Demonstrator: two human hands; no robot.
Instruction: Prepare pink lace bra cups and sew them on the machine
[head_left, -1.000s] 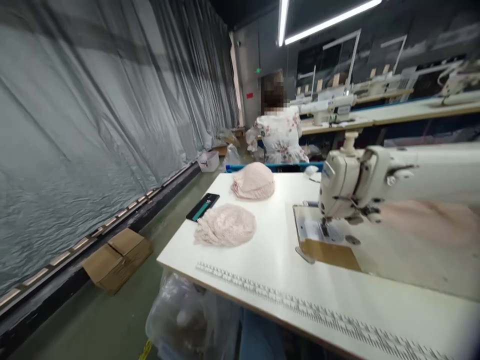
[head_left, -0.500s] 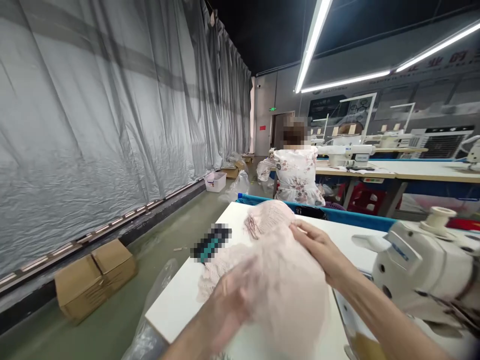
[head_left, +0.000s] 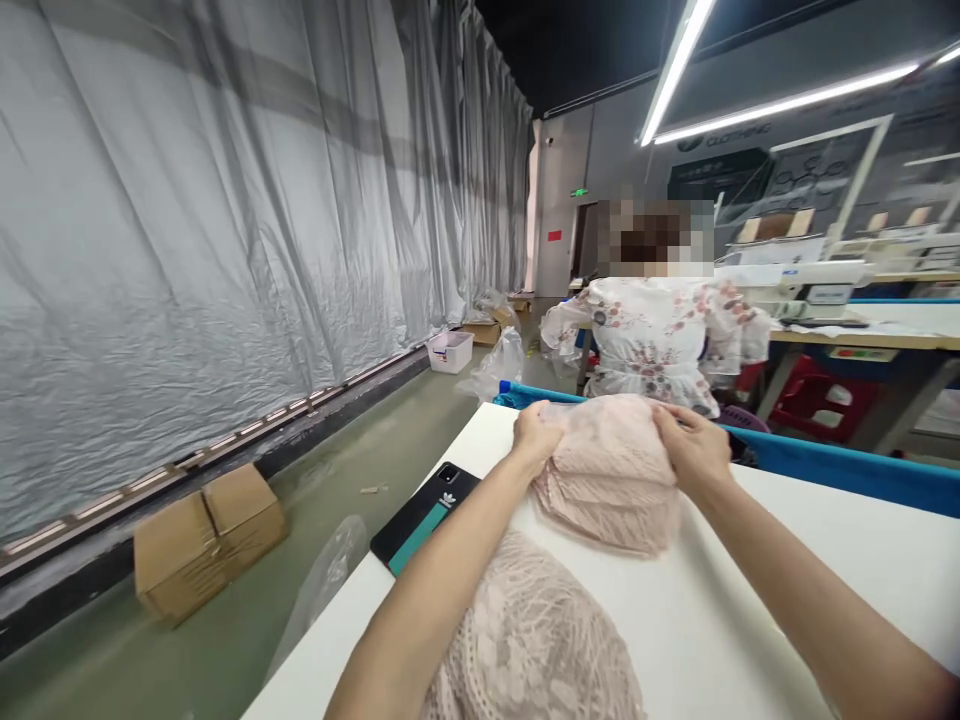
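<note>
A stack of pale pink lace pieces [head_left: 611, 475] lies at the far side of the white table [head_left: 787, 560]. My left hand [head_left: 536, 440] grips its left edge and my right hand [head_left: 694, 450] grips its right edge, both at the top piece. A second pile of pink lace [head_left: 532, 640] lies nearer to me, partly under my left forearm.
A black and teal phone [head_left: 424, 515] lies at the table's left edge. A person in a floral top [head_left: 652, 335] sits just beyond the table, facing away. A cardboard box [head_left: 206, 535] and a plastic bag [head_left: 322, 580] are on the floor to the left. Grey plastic sheeting lines the left wall.
The view has swung left and up, away from the sewing machine. My hands came in with a pink lace piece, and both now rest on the far stack.
</note>
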